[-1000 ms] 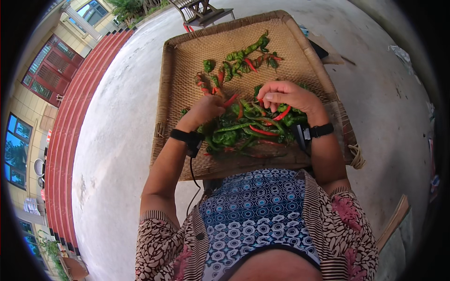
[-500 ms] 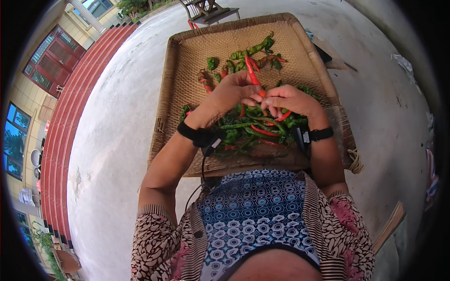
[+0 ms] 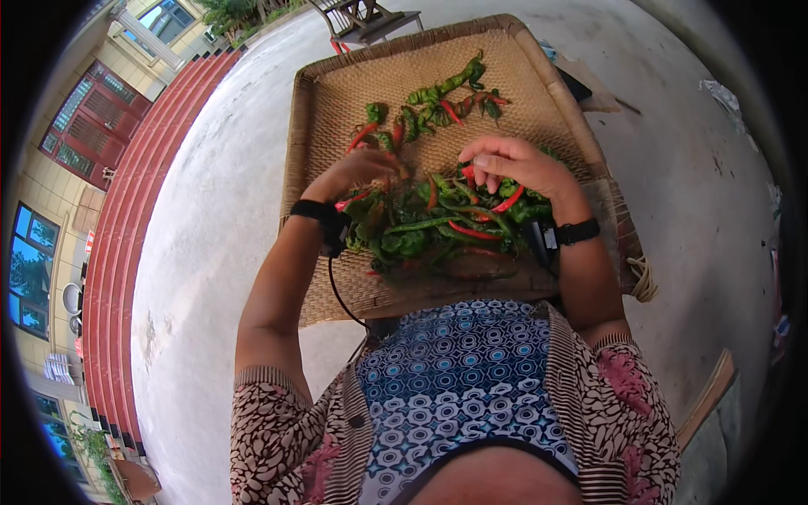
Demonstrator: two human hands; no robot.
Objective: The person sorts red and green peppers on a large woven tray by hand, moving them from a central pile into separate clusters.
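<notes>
A woven rimmed tray (image 3: 303, 126) holds a pile of green and red peppers (image 3: 425, 227), with more peppers (image 3: 438, 99) strung loosely across its upper part. My left hand (image 3: 360, 168) is over the pile's left side, fingers blurred; just above it lies a red pepper (image 3: 364, 135), and I cannot make out whether the fingers hold anything. My right hand (image 3: 505, 164) hovers over the pile's right side with loosely bent, separated fingers, next to a small red pepper. Black straps with devices are on both wrists, and a cable hangs from the left one.
A wooden chair (image 3: 374, 25) stands beyond the tray on concrete ground (image 3: 202, 210). Red steps (image 3: 135, 252) lead to a building on the left. A cardboard piece (image 3: 589, 76), a wooden board (image 3: 707, 396) and pale plastic (image 3: 720, 97) lie to the right.
My left hand has moved left from the centre, where it held an upright red pepper beside my right hand. A red pepper now lies above it. My right hand has risen slightly, fingers loosened.
</notes>
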